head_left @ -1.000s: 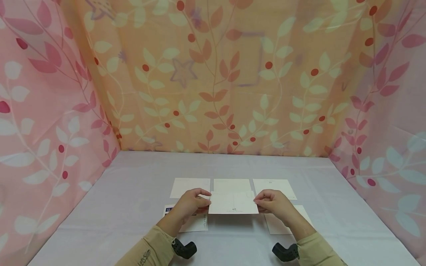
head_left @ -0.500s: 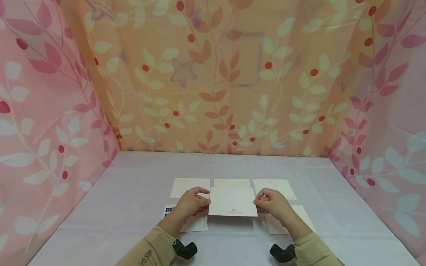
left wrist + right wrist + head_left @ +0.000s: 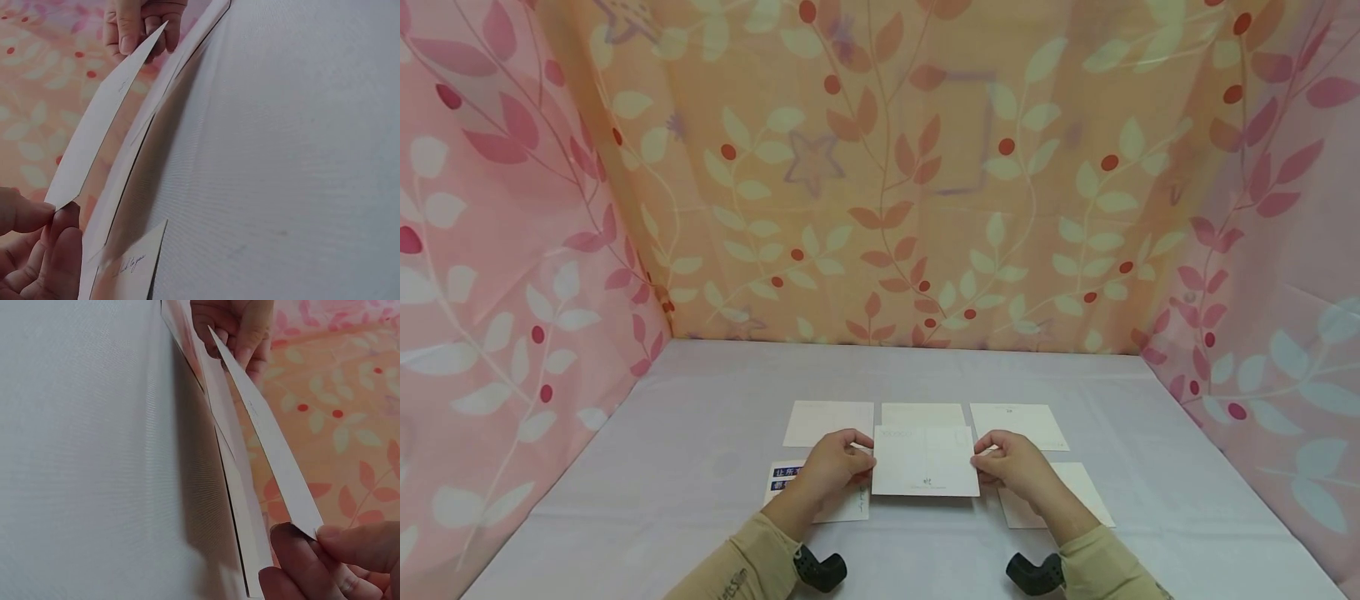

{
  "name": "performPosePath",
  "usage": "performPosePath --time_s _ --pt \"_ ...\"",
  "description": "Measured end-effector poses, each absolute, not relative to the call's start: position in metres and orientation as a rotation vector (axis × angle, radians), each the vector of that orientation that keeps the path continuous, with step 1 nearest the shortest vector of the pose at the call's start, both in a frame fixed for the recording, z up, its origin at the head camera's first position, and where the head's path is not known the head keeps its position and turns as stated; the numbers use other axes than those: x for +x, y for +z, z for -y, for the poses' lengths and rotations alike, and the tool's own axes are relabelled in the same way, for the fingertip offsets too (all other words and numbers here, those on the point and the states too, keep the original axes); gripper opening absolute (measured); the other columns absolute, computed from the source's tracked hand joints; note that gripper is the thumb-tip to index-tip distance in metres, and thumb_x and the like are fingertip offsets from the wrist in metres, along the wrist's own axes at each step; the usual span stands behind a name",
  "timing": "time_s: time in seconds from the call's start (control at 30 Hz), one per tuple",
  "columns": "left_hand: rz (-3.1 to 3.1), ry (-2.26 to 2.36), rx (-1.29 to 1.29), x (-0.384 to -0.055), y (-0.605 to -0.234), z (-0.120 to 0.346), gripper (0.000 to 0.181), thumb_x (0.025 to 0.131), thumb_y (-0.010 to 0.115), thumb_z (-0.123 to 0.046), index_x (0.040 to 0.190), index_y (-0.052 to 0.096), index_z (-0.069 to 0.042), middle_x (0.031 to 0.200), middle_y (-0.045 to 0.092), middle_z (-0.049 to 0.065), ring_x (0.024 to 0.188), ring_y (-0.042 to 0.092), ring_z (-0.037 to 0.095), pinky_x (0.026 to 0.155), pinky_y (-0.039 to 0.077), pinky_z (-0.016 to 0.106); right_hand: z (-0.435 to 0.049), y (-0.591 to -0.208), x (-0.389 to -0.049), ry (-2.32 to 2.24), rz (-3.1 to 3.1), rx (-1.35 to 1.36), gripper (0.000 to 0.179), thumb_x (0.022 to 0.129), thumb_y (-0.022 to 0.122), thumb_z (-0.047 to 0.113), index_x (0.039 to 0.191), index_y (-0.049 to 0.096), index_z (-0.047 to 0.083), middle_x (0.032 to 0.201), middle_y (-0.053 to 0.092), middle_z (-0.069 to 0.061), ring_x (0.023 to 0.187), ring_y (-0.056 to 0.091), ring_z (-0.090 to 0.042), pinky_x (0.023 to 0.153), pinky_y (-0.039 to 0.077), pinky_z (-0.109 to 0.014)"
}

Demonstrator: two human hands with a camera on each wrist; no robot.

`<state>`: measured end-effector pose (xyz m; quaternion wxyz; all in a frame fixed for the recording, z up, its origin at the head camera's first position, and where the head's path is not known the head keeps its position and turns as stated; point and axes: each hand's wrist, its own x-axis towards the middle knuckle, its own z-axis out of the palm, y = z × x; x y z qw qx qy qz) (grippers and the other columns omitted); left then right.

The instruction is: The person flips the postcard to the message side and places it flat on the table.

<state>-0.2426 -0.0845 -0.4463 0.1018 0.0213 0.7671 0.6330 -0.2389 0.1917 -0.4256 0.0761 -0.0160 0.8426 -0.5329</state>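
Note:
A white postcard point(image 3: 925, 462) with faint print near its lower edge is held up above the table between both hands. My left hand point(image 3: 837, 467) pinches its left edge between thumb and fingers. On the opposite edge, the right hand point(image 3: 1011, 467) grips it the same way. Both wrist views show the postcard point(image 3: 94, 137) as a thin tilted strip, raised off the cloth. Beneath the left hand lies a card with dark blue print blocks point(image 3: 786, 472), partly covered by the wrist. Another plain card point(image 3: 1078, 492) is partly hidden under the right hand.
Behind the held postcard lie a left card point(image 3: 829, 423), a middle card point(image 3: 922, 414) and a right card point(image 3: 1021, 427) in a row. A pale cloth covers the table point(image 3: 700, 467). Patterned curtains point(image 3: 880, 208) enclose the back and sides.
The postcard has come slightly nearer and tilted, so more of its face shows. Both hands keep their hold at its sides, and the cards on the table stay put.

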Motion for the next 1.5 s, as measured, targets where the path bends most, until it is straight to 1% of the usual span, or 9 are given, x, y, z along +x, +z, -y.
performPosePath --time_s 0.2,0.37,0.5,0.67,0.83,1.03,1.23,1.37,1.5 --pt "-2.303 1.862 0.065 -0.241 -0.448 0.082 0.026 0.080 0.065 -0.002 0.105 0.058 -0.003 0.073 0.063 0.006 0.064 0.059 0.015 0.060 0.052 0.028 -0.192 -0.426 -0.237 -1.602 -2.509 -0.066 0.018 0.082 0.064 0.004 0.096 0.055 -0.002 0.069 0.065 -0.010 0.061 0.065 -0.022 0.059 0.054 -0.037" --pt "-2.373 1.820 0.057 -0.240 -0.448 0.079 0.024 0.079 0.066 -0.002 0.103 0.059 -0.003 0.074 0.064 0.006 0.064 0.060 0.015 0.059 0.052 0.028 -0.191 -0.428 -0.238 -1.561 -2.535 -0.030 0.015 0.081 0.064 0.003 0.093 0.056 -0.001 0.067 0.065 -0.009 0.059 0.064 -0.020 0.057 0.054 -0.036" --pt "-2.422 1.772 0.078 -0.240 -0.450 0.077 0.022 0.079 0.066 -0.002 0.100 0.060 -0.002 0.077 0.062 0.005 0.066 0.060 0.014 0.060 0.052 0.027 -0.191 -0.430 -0.238 -1.545 -2.555 -0.017 0.013 0.081 0.063 0.002 0.091 0.056 -0.001 0.066 0.064 -0.008 0.059 0.063 -0.020 0.056 0.053 -0.035" --pt "-2.438 1.724 0.091 -0.238 -0.448 0.076 0.021 0.078 0.067 -0.003 0.099 0.063 -0.002 0.080 0.060 0.005 0.069 0.058 0.014 0.063 0.053 0.027 -0.191 -0.432 -0.238 -1.528 -2.584 0.037 0.008 0.080 0.063 -0.001 0.085 0.057 0.001 0.065 0.060 -0.006 0.059 0.060 -0.019 0.055 0.052 -0.033" --pt "-2.417 1.720 0.064 -0.236 -0.447 0.076 0.021 0.081 0.065 -0.007 0.101 0.064 -0.003 0.080 0.059 0.005 0.071 0.058 0.014 0.064 0.053 0.027 -0.192 -0.434 -0.237 -1.495 -2.588 0.055 0.009 0.079 0.064 -0.002 0.082 0.057 0.001 0.065 0.058 -0.007 0.057 0.058 -0.018 0.053 0.051 -0.032" --pt "-2.395 1.680 0.022 -0.233 -0.447 0.076 0.020 0.083 0.065 -0.012 0.101 0.065 -0.003 0.083 0.062 0.005 0.072 0.059 0.014 0.064 0.052 0.027 -0.194 -0.437 -0.237 -1.465 -2.571 0.045 0.008 0.078 0.066 0.000 0.080 0.057 0.000 0.064 0.058 -0.007 0.055 0.057 -0.016 0.053 0.051 -0.030" --pt "-2.339 1.704 -0.014 -0.231 -0.444 0.076 0.020 0.082 0.066 -0.009 0.100 0.066 0.000 0.085 0.063 0.006 0.074 0.060 0.015 0.065 0.052 0.027 -0.195 -0.435 -0.237 -1.460 -2.549 0.077 0.007 0.080 0.064 0.000 0.086 0.062 -0.001 0.069 0.061 -0.007 0.059 0.059 -0.016 0.056 0.053 -0.030" --pt "-2.322 1.727 -0.003 -0.231 -0.445 0.076 0.020 0.082 0.065 -0.007 0.100 0.065 0.002 0.083 0.063 0.007 0.072 0.061 0.015 0.066 0.052 0.027 -0.195 -0.435 -0.236 -1.447 -2.556 0.096 0.012 0.079 0.064 -0.001 0.091 0.065 -0.003 0.072 0.063 -0.006 0.061 0.059 -0.015 0.057 0.053 -0.029" --pt "-2.303 1.735 -0.008 -0.232 -0.445 0.076 0.021 0.082 0.064 -0.007 0.101 0.065 0.002 0.084 0.063 0.007 0.072 0.061 0.015 0.065 0.052 0.027 -0.195 -0.435 -0.235 -1.445 -2.568 0.105 0.018 0.078 0.065 -0.002 0.095 0.066 -0.004 0.072 0.063 -0.005 0.060 0.059 -0.014 0.057 0.053 -0.029"
